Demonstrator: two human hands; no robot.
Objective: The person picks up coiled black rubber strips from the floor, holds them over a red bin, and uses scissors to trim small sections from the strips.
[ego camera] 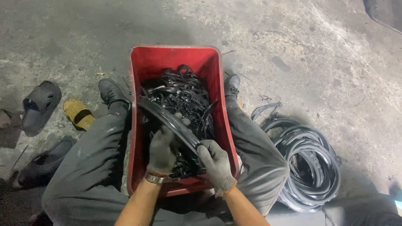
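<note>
Rubber strip (169, 119), black and curved, lies diagonally over the red plastic bin (140, 125), held at its lower end by both hands. Left hand (162, 148), in a grey knit glove, is wrapped around the strip from the left, fingers closed on it; a metal watch (154, 179) sits at that wrist. Right hand (215, 163), also grey-gloved, pinches the strip's near end from the right, fingers closed on it. The two hands sit just beside each other, nearly touching, over the bin's near half.

Bin holds a tangled heap of thin black rubber scraps (186, 94). It stands on the concrete floor (293, 50) between the person's knees, grey trousers on either side, black shoes (111, 92) flanking its far end.

Right of the bin, on the floor: a coiled pile of black rubber seals (307, 161). Left: a yellow sandal (78, 113) and a dark slipper (39, 104), near each other.
</note>
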